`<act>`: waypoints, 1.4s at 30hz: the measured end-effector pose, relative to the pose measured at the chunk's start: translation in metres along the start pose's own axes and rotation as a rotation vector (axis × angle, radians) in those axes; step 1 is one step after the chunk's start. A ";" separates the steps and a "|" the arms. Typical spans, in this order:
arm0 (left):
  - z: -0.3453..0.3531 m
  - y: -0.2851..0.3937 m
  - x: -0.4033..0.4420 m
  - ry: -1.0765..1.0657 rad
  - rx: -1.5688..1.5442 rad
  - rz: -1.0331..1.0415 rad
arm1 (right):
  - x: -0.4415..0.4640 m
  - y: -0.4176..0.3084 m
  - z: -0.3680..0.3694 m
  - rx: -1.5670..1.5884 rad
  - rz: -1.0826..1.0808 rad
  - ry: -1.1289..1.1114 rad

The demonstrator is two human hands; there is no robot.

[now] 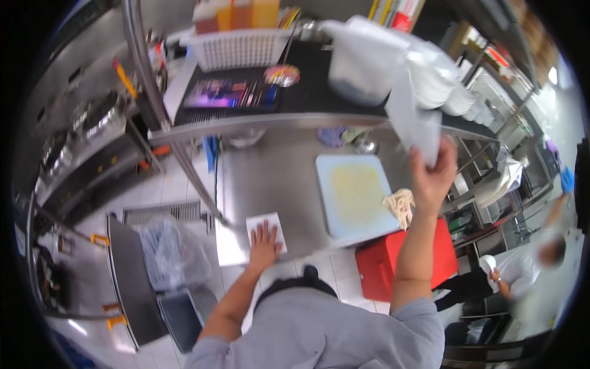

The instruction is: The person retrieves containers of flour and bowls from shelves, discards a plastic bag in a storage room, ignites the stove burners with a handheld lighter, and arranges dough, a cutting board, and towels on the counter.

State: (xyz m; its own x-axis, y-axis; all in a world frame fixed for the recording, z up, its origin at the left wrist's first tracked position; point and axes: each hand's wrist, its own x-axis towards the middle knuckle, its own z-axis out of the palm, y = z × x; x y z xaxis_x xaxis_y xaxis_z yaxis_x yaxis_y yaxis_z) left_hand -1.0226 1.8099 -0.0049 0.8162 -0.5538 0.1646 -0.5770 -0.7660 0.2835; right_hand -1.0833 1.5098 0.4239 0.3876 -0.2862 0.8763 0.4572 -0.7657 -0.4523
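Observation:
My left hand (264, 245) lies flat, fingers spread, on a white sheet (276, 225) at the front left of the steel table (276, 178). My right hand (435, 172) is raised near the shelf edge, its fingers closed on the lower end of a white paper-like sheet (413, 117). That sheet reaches up beside a white tub (359, 77) on the shelf; whether it is paper or plastic I cannot tell. Between my hands are a pale cutting board (353, 194) with a yellowish, worn middle and a crumpled cream cloth (401, 207) at its right edge.
Above the table, the shelf (307, 117) carries a white basket (239, 49), a dark printed box (230, 93) and stacked white containers (430, 74). A red bin (378, 267) stands below right, a clear plastic bag (172, 252) below left. Another person (522, 270) is at far right.

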 end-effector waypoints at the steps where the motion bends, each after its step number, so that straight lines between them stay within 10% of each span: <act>1: -0.001 0.000 -0.001 0.019 -0.007 0.020 | -0.034 0.016 0.007 0.049 -0.018 -0.178; 14: -0.018 0.015 0.004 0.098 -0.188 -0.052 | -0.361 0.140 0.114 -0.280 0.125 -1.094; 34: -0.001 0.052 0.040 0.023 0.047 -0.185 | -0.356 0.142 0.115 -0.314 0.093 -1.048; 42: 0.012 0.056 0.053 -0.026 0.113 -0.160 | -0.293 0.219 0.052 -0.342 0.210 -0.622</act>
State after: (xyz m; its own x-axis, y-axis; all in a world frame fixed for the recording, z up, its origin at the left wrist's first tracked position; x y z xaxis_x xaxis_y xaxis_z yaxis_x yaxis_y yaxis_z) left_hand -1.0117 1.7335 0.0085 0.8975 -0.4292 0.1015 -0.4410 -0.8758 0.1963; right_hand -1.0545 1.4556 0.0596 0.8680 -0.1452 0.4749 0.0876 -0.8966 -0.4342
